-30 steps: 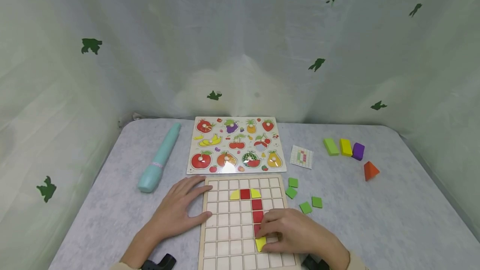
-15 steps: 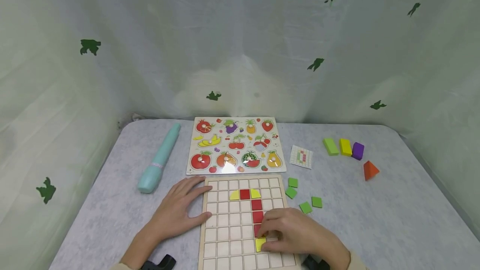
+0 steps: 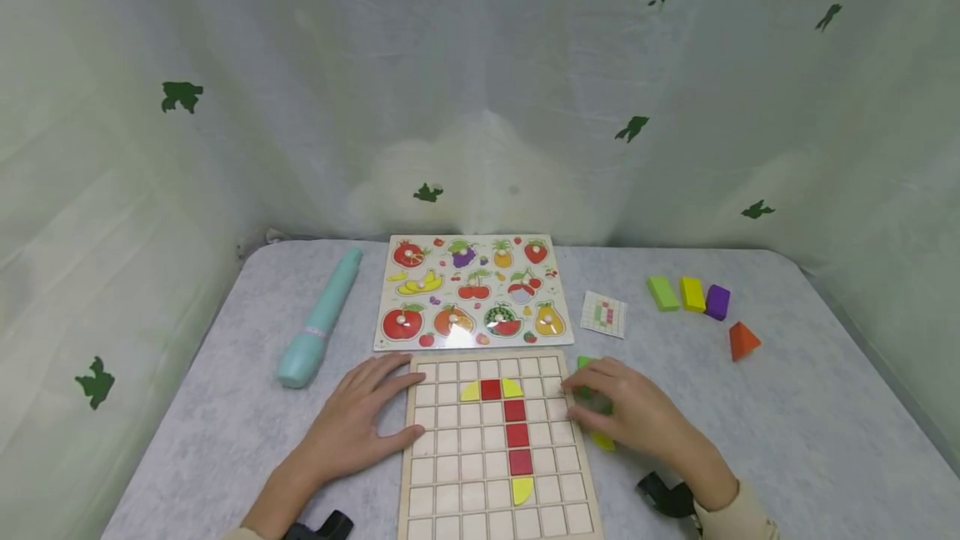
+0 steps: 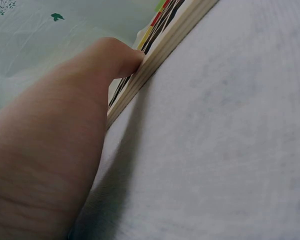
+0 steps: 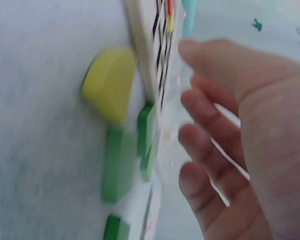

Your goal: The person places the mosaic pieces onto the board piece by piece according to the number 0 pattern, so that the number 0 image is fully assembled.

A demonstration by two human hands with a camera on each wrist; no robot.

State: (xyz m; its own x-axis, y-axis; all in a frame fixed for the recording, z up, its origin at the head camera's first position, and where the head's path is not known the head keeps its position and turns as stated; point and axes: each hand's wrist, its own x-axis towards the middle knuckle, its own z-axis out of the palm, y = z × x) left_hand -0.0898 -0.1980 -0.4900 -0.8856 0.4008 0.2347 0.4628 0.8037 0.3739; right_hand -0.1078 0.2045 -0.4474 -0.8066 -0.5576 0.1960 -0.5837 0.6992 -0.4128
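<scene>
My left hand (image 3: pixel 366 415) rests with fingers spread at the left edge of the wooden grid board (image 3: pixel 446 469), its thumb against the rim. On the board, red squares (image 3: pixel 517 435) form a column, with another red square above between two yellow quarter-round pieces (image 3: pixel 512 388). One more yellow quarter-round piece (image 3: pixel 522 490) lies in the cell under the column. My right hand (image 3: pixel 626 407) hovers at the board's right edge, fingers bent and apart, holding nothing. Beneath it are green squares (image 5: pixel 119 165) and a loose yellow quarter-round piece (image 5: pixel 110 82), partly hidden in the head view.
Behind the board lies a fruit puzzle (image 3: pixel 472 290), with a small pattern card (image 3: pixel 603 314) to its right. A teal cylindrical object (image 3: pixel 318 319) lies at left. Green (image 3: pixel 663 293), yellow (image 3: pixel 692 295), purple (image 3: pixel 717 302) and orange (image 3: pixel 743 342) blocks stand at back right.
My right hand has let go of the yellow quarter-round piece under the red column and moved up and right over the green squares. My left hand has stayed still.
</scene>
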